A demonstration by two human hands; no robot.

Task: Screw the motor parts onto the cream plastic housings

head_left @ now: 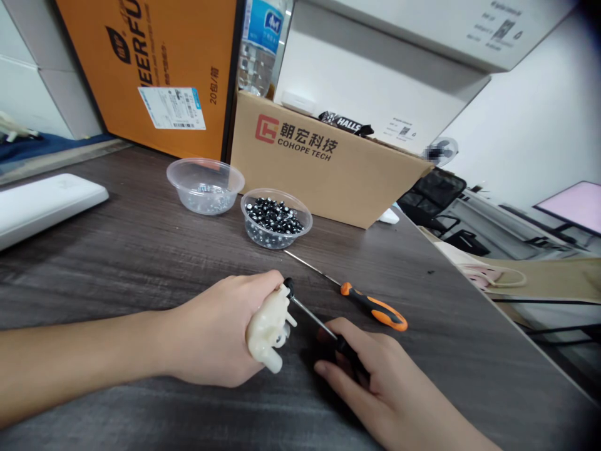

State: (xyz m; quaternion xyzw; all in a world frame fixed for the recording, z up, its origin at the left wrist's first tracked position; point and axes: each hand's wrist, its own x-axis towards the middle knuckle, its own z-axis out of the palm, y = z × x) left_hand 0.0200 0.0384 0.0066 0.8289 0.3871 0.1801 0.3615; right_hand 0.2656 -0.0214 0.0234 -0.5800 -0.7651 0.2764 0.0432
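Clamping a cream part (263, 327) in the left hand (220, 332), with the grip wrapped round its body and the thumb near its upper end, above the table (446, 351). Closing the right hand's (380, 376) grip on the handle of a black driver (313, 316). Pointing its shaft up to a black piece (290, 287) beside the left thumb, at the cream part's upper end; unable to tell whether fixed in place.

Having an orange driver (375, 309) lying just beyond the right hand, handle end toward the table's right edge, tip near a bowl of black pieces (308, 225). Having a bowl of silvery bits (188, 177) just beside that, toward the left.

Facing a brown box (300, 178) and an orange box (178, 62) along the table's far edge, with a bottle (260, 50) behind the brown one. Having a white case (51, 203) toward the table's left edge.
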